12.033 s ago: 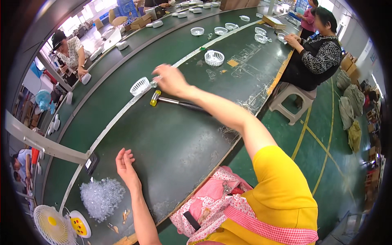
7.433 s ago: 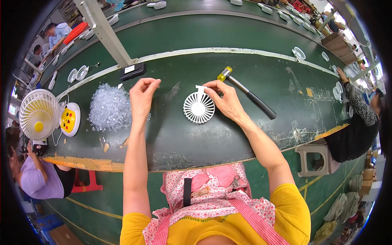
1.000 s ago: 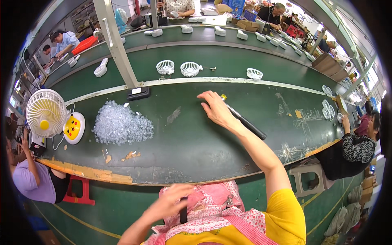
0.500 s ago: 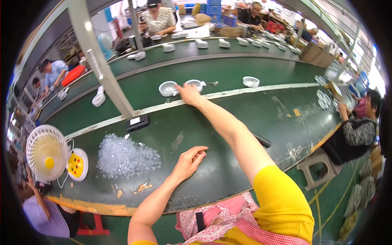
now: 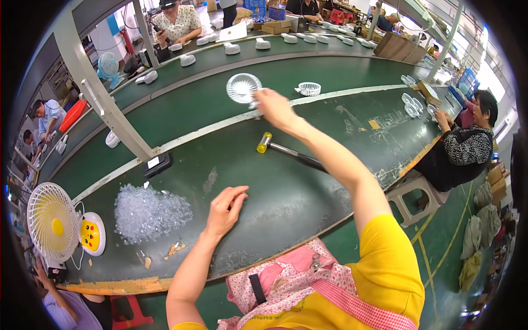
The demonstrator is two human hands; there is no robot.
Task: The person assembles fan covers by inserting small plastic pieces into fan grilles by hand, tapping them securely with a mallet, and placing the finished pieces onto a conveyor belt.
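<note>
A round white slatted fan housing (image 5: 243, 88) hangs raised over the green conveyor belt, its ribbed round side in view. My right hand (image 5: 275, 107) is closed on its near edge, by a small part whose details I cannot make out. My left hand (image 5: 225, 209) hovers over or rests on the dark worktable (image 5: 264, 214), holding nothing, fingers loosely bent and apart. Beneath my right forearm lies a mallet (image 5: 265, 143) with a yellow head and dark handle. Left of my left hand is a heap of small clear plastic pieces (image 5: 151, 212).
Another white housing (image 5: 309, 89) sits on the belt to the right. A metal post (image 5: 102, 93) rises beside a small black box (image 5: 158, 164). At the left stands a white desk fan (image 5: 53, 223). Co-workers sit across the belt and to the right (image 5: 473, 135).
My right hand has lifted a fan housing from the belt. The mallet's head, formerly hidden under my arm, now shows. The view has shifted, and my left hand stays over the table.
</note>
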